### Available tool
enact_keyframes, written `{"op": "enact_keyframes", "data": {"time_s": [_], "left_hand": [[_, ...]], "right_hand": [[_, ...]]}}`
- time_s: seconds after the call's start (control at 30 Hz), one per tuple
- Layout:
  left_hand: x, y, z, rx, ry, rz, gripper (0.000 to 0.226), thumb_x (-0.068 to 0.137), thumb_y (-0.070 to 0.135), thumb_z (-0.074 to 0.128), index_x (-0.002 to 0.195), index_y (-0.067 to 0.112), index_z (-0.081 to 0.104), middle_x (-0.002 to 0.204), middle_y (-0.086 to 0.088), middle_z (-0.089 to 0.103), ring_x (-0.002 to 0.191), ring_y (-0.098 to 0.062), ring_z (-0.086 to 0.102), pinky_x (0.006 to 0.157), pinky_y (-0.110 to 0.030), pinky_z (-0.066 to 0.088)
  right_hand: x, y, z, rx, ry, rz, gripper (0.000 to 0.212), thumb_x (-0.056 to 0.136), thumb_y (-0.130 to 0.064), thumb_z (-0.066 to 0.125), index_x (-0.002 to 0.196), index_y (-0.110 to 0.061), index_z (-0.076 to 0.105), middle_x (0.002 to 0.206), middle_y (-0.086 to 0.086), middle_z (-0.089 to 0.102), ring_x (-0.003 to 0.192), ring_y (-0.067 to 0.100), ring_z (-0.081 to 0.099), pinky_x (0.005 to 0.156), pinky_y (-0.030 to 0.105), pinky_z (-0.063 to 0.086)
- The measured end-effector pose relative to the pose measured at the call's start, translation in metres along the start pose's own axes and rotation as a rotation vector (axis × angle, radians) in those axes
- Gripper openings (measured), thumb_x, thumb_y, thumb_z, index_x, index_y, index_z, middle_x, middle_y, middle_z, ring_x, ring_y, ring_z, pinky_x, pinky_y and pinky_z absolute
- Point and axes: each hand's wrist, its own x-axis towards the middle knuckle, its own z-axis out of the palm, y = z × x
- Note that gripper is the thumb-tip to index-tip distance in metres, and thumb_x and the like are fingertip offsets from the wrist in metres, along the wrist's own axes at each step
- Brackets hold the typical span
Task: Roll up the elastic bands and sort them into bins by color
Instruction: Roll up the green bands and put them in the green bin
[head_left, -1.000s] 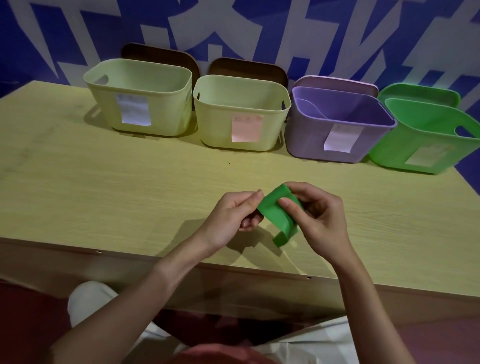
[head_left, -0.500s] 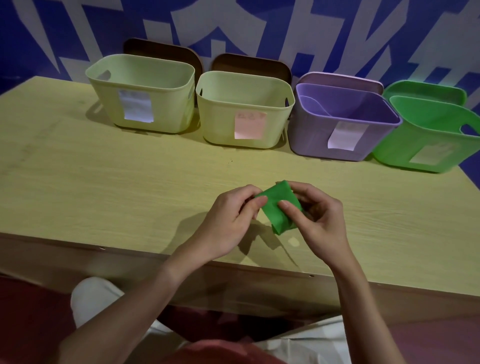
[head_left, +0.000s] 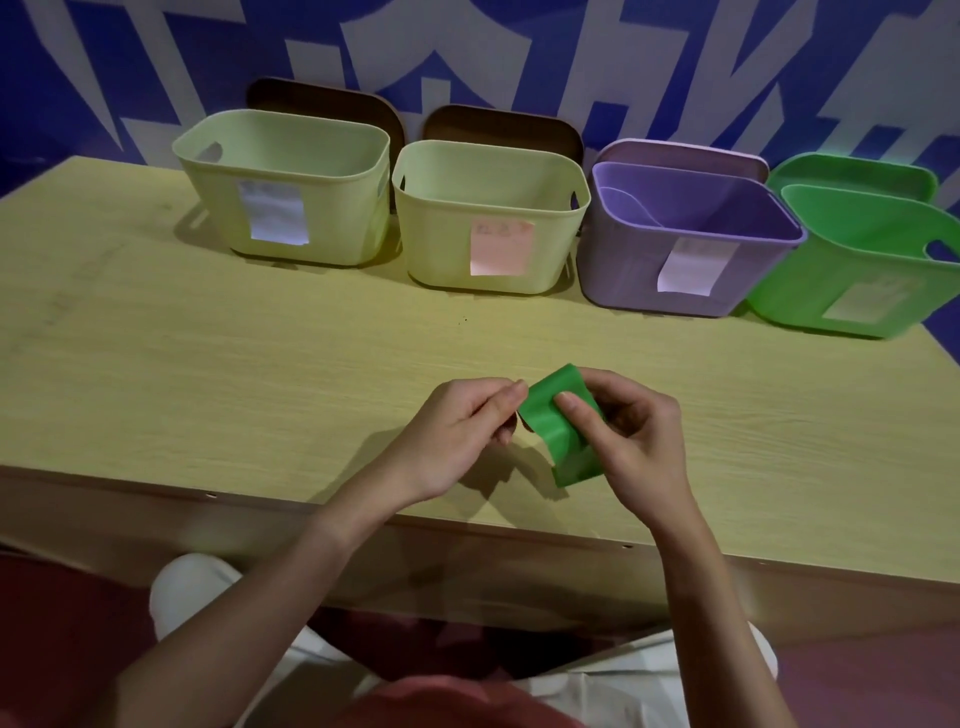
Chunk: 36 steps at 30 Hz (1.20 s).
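Observation:
A green elastic band (head_left: 558, 431), partly rolled, is held just above the wooden table (head_left: 208, 374) near its front edge. My right hand (head_left: 631, 447) grips the roll, thumb pressed on its top. My left hand (head_left: 462, 431) pinches the band's left edge with its fingertips. A loose tail of the band hangs down below my right thumb. Four bins stand in a row at the back: two pale yellow-green ones (head_left: 291, 171) (head_left: 491, 228), a purple one (head_left: 623, 270) and a green one (head_left: 810, 291), each with a paper label.
Bin lids lean on the blue and white wall behind the bins: two brown (head_left: 322, 98), one purple (head_left: 675, 153), one green (head_left: 852, 171). My knees in light trousers show below the table's front edge.
The loose tail of the band has grown shorter as it winds onto the roll. Both hands stay in about the same spot over the table.

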Motion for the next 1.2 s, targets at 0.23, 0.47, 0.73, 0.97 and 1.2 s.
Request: {"op": "enact_keyframes", "data": {"time_s": [0.23,0.47,0.73,0.97,1.2], "left_hand": [[-0.002,-0.002,0.003,0.273,0.083,0.114,0.019,0.098,0.026,0.049,0.096,0.01,0.06,0.073,0.0,0.059,0.068,-0.016,0.057,0.066,-0.042,0.047],[0.001,-0.005,0.007,0.233,0.201,0.094,0.028,0.097,0.023,0.04,0.088,0.006,0.061,0.062,0.006,0.051,0.059,-0.008,0.049,0.061,-0.033,0.041],[-0.002,0.016,0.009,-0.676,-0.067,-0.177,0.026,0.088,0.032,0.043,0.088,0.007,0.045,0.053,0.007,0.03,0.049,-0.006,0.026,0.048,-0.019,0.024],[-0.001,0.014,0.013,-0.359,0.008,-0.103,0.034,0.093,0.034,0.038,0.08,0.006,0.053,0.055,0.004,0.045,0.051,-0.008,0.038,0.051,-0.018,0.032],[-0.005,0.004,0.012,0.021,0.133,0.078,0.015,0.094,0.028,0.053,0.096,0.02,0.066,0.074,0.003,0.062,0.069,-0.01,0.058,0.066,-0.028,0.048]], "right_hand": [[0.002,0.01,0.005,0.006,0.022,0.04,0.018,0.087,-0.005,0.066,0.094,-0.022,0.07,0.085,-0.014,0.073,0.079,0.0,0.066,0.071,0.015,0.048],[-0.002,0.01,0.005,0.016,-0.024,0.049,0.025,0.085,-0.016,0.065,0.109,-0.024,0.066,0.103,-0.009,0.073,0.097,0.01,0.068,0.083,0.022,0.051],[0.002,-0.003,-0.001,0.08,-0.04,-0.02,0.029,0.088,-0.016,0.065,0.115,-0.023,0.067,0.101,0.013,0.072,0.091,0.012,0.063,0.078,0.025,0.048],[-0.002,-0.006,0.0,0.086,0.033,0.004,0.02,0.084,-0.009,0.066,0.102,-0.018,0.068,0.092,-0.009,0.074,0.087,0.007,0.068,0.074,0.018,0.051],[-0.004,-0.003,-0.003,0.067,0.041,0.035,0.023,0.085,0.0,0.067,0.097,-0.018,0.068,0.086,-0.012,0.073,0.08,0.002,0.066,0.071,0.015,0.05]]}}
